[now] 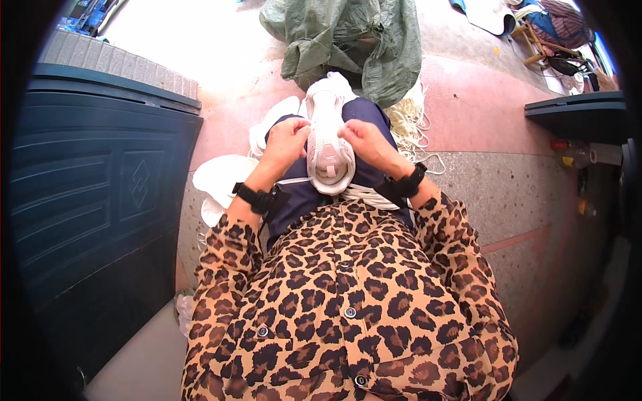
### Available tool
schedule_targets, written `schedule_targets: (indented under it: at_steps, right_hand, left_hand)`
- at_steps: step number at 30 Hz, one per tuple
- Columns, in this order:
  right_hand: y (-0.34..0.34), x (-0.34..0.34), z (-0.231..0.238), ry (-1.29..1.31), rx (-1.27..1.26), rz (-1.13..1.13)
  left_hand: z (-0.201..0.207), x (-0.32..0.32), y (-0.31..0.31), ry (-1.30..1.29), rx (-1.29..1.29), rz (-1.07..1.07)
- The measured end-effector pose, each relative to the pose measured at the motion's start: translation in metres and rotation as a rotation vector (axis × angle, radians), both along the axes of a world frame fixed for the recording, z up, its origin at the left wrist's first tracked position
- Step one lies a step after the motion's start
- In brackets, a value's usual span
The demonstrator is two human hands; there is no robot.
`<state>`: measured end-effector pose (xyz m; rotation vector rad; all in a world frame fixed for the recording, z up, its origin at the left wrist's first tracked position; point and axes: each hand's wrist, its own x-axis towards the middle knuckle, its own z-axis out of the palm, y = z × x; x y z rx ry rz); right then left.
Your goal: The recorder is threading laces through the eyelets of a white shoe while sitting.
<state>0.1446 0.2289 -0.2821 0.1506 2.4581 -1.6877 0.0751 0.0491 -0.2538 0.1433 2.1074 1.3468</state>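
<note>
Your left hand [289, 142] and right hand [368, 142] are well apart from each other, one on either side of a white and pale pink shoe [328, 144] in your lap. The fingers of both are bent inward toward its upper, with the fingertips drawn close together; you cannot tell from this view whether either pinches a lace. The shoe lies lengthwise between your thighs, its pink-patched end toward your body. A thin white lace [294, 180] runs out from its left side near that end, and a bunch of white laces [371, 196] lies across your lap, just beyond the hem of your leopard-print shirt [334, 287]. You wear a black band on each wrist and dark blue trousers [371, 117]. Beside your left leg are more white shoes [273, 120], with rounded white pieces [224, 175] nearer to you. By your right leg, a heap of cream cords [409, 123] spreads over the pink and grey floor [481, 174]. Beyond your knees sits a crumpled green woven sack [348, 47]. Farther out, a dark blue panelled door [110, 174] stands on your left, and a dark ledge [578, 115] juts in on your right.
</note>
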Motion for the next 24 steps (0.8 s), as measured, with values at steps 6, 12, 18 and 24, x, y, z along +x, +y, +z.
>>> schedule_targets:
  at_steps: [6,12,18,24]
  right_hand:
    - [0.009,-0.020,-0.029,0.243,0.304,0.016]
    - [0.006,-0.026,-0.020,0.045,0.212,-0.119]
    - [0.004,-0.029,-0.024,0.215,0.371,-0.114]
    - [-0.003,-0.033,-0.017,0.213,0.511,-0.019]
  left_hand:
    - [-0.041,-0.011,0.030,0.670,-0.336,-0.267]
    - [-0.040,-0.022,0.037,0.541,-0.428,-0.257]
    - [-0.038,-0.021,0.040,0.475,-0.473,-0.260]
    - [-0.047,-0.019,0.033,0.586,-0.332,-0.173]
